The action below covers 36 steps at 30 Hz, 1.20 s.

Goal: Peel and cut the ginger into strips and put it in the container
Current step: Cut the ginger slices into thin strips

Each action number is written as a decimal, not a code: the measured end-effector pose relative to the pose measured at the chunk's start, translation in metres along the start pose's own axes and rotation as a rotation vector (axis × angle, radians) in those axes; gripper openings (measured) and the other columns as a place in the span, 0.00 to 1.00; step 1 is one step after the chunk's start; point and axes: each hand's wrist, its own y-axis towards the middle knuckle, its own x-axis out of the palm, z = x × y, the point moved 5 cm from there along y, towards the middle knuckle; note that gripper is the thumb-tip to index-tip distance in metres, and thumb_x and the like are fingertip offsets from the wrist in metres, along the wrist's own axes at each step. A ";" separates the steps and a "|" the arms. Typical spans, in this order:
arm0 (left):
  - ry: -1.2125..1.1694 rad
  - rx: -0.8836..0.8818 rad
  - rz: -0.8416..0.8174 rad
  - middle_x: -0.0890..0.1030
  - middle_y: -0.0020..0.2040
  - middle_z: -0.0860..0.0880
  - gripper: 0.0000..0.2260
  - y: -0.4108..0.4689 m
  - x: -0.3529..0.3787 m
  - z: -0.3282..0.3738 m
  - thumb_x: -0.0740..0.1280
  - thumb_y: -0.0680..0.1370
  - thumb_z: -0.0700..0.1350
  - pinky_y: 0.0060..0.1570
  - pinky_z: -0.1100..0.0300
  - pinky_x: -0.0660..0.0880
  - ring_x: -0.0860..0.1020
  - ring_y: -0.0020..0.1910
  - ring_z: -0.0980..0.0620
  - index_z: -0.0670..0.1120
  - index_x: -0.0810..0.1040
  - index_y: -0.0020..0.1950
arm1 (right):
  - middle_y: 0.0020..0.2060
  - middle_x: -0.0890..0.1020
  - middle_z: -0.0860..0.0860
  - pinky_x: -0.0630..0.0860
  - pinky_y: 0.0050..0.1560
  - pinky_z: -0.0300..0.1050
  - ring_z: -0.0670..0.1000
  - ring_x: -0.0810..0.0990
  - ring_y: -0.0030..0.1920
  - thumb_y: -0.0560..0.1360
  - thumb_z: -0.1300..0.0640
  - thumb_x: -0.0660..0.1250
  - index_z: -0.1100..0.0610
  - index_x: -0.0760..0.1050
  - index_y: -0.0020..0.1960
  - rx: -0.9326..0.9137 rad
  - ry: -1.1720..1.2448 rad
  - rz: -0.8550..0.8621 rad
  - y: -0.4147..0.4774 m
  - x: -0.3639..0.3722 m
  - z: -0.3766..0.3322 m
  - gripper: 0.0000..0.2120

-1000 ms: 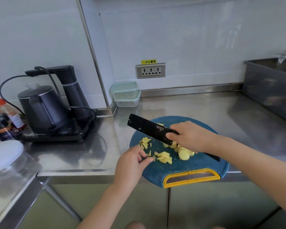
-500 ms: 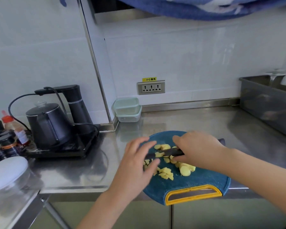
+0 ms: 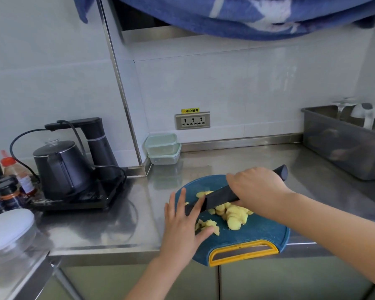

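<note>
at the far left the black kettle (image 3: 61, 167) sits on its base, out of your way. right of it, against the far wall, two clear containers (image 3: 162, 147) stand stacked, well apart from the blue cutting board (image 3: 258, 237) at the near edge of the steel counter (image 3: 225, 165). your left hand (image 3: 182, 226) lies flat over the board's left edge, fingers straight and spread, gripping nothing, its thumb touching a small heap of cut strips (image 3: 209, 226). the black knife (image 3: 214, 199) crosses the board just right of those fingers, its tip pointing toward them. under and right of the blade is the pile of peeled ginger slices (image 3: 234, 215), pale yellow and all on the board; none is in a container yet. your right hand (image 3: 256, 189) is wrapped round the knife handle, whose end sticks out on the far side. i judge the slices light, firm and damp, so likely to slide under the edge: stack a few, pin them from above with curled fingertips set back from the blade, and gather the strips by scooping rather than pinching. the grey bin (image 3: 344, 146) sits far right.
</note>
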 end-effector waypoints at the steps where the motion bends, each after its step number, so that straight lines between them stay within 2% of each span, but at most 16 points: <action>1: 0.036 -0.025 -0.011 0.63 0.74 0.41 0.33 0.001 0.003 -0.005 0.45 0.74 0.71 0.65 0.39 0.66 0.53 0.72 0.38 0.57 0.64 0.73 | 0.46 0.79 0.51 0.66 0.36 0.44 0.51 0.74 0.40 0.80 0.53 0.59 0.57 0.70 0.56 0.024 -0.004 -0.006 -0.001 0.001 0.005 0.09; 2: 0.049 -0.043 -0.036 0.58 0.76 0.41 0.35 0.002 0.003 -0.008 0.41 0.73 0.72 0.69 0.39 0.61 0.49 0.73 0.38 0.57 0.61 0.74 | 0.44 0.79 0.50 0.65 0.34 0.43 0.51 0.74 0.40 0.80 0.53 0.59 0.57 0.70 0.56 0.045 -0.005 -0.012 -0.002 0.002 0.009 0.09; 4: 0.004 -0.058 -0.075 0.44 0.78 0.46 0.39 0.001 0.008 -0.012 0.35 0.69 0.74 0.73 0.45 0.44 0.37 0.75 0.43 0.59 0.51 0.77 | 0.36 0.72 0.48 0.63 0.29 0.42 0.51 0.71 0.37 0.80 0.51 0.59 0.57 0.68 0.55 0.073 -0.011 -0.013 -0.005 0.002 0.017 0.09; 6: -0.036 -0.070 -0.084 0.42 0.78 0.49 0.40 0.002 0.007 -0.016 0.36 0.68 0.74 0.73 0.48 0.38 0.34 0.75 0.45 0.58 0.50 0.77 | 0.34 0.68 0.47 0.64 0.30 0.43 0.52 0.71 0.37 0.80 0.48 0.59 0.56 0.67 0.54 0.088 -0.015 -0.005 -0.011 0.002 0.025 0.11; 8: -0.050 -0.073 -0.105 0.42 0.78 0.50 0.42 0.003 0.003 -0.019 0.34 0.67 0.75 0.73 0.49 0.38 0.34 0.75 0.47 0.57 0.52 0.77 | 0.39 0.75 0.48 0.67 0.35 0.44 0.52 0.74 0.40 0.80 0.45 0.58 0.55 0.67 0.55 0.109 -0.014 -0.003 -0.018 0.002 0.034 0.14; 10: -0.077 -0.101 -0.118 0.42 0.78 0.50 0.41 0.002 -0.001 -0.023 0.36 0.68 0.74 0.73 0.50 0.38 0.35 0.75 0.48 0.56 0.52 0.77 | 0.44 0.77 0.48 0.67 0.38 0.44 0.52 0.77 0.44 0.79 0.42 0.58 0.54 0.67 0.55 0.142 -0.008 -0.004 -0.025 0.003 0.044 0.16; 14: -0.070 -0.099 -0.124 0.40 0.78 0.50 0.41 0.000 0.002 -0.010 0.49 0.71 0.73 0.73 0.51 0.37 0.34 0.75 0.49 0.53 0.46 0.78 | 0.34 0.68 0.45 0.66 0.34 0.42 0.50 0.72 0.38 0.77 0.39 0.60 0.52 0.65 0.48 0.239 0.053 -0.021 -0.031 0.012 0.061 0.16; 18: -0.035 -0.125 -0.145 0.39 0.78 0.49 0.45 0.005 0.016 0.013 0.58 0.70 0.73 0.73 0.49 0.37 0.35 0.75 0.46 0.52 0.43 0.78 | 0.34 0.69 0.46 0.68 0.35 0.43 0.50 0.72 0.38 0.76 0.37 0.61 0.52 0.66 0.46 0.356 0.203 -0.013 -0.031 0.022 0.069 0.18; 23: -0.006 -0.244 -0.175 0.41 0.78 0.44 0.48 0.013 0.022 0.009 0.56 0.68 0.75 0.73 0.47 0.38 0.37 0.76 0.43 0.49 0.44 0.78 | 0.34 0.70 0.46 0.69 0.34 0.42 0.49 0.72 0.35 0.76 0.36 0.61 0.52 0.67 0.44 0.439 0.349 0.003 -0.032 0.043 0.069 0.18; 27: -0.012 -0.313 -0.110 0.44 0.78 0.44 0.44 0.020 0.019 0.002 0.54 0.72 0.73 0.74 0.46 0.40 0.40 0.76 0.42 0.47 0.46 0.78 | 0.35 0.74 0.47 0.71 0.33 0.42 0.49 0.75 0.36 0.76 0.39 0.61 0.52 0.68 0.41 0.481 0.441 -0.032 -0.032 0.062 0.071 0.16; 31: -0.009 -0.389 -0.088 0.48 0.78 0.41 0.42 0.033 0.016 -0.014 0.54 0.74 0.70 0.73 0.46 0.41 0.44 0.76 0.40 0.45 0.48 0.78 | 0.34 0.76 0.49 0.67 0.29 0.40 0.48 0.74 0.33 0.76 0.42 0.62 0.52 0.69 0.39 0.542 0.574 -0.059 -0.034 0.077 0.073 0.16; 36: -0.035 -0.404 -0.099 0.54 0.77 0.42 0.36 0.045 0.017 -0.030 0.54 0.77 0.66 0.73 0.47 0.45 0.49 0.76 0.40 0.45 0.53 0.77 | 0.34 0.76 0.49 0.66 0.29 0.40 0.47 0.74 0.33 0.75 0.41 0.64 0.53 0.69 0.38 0.576 0.592 -0.114 -0.040 0.089 0.083 0.17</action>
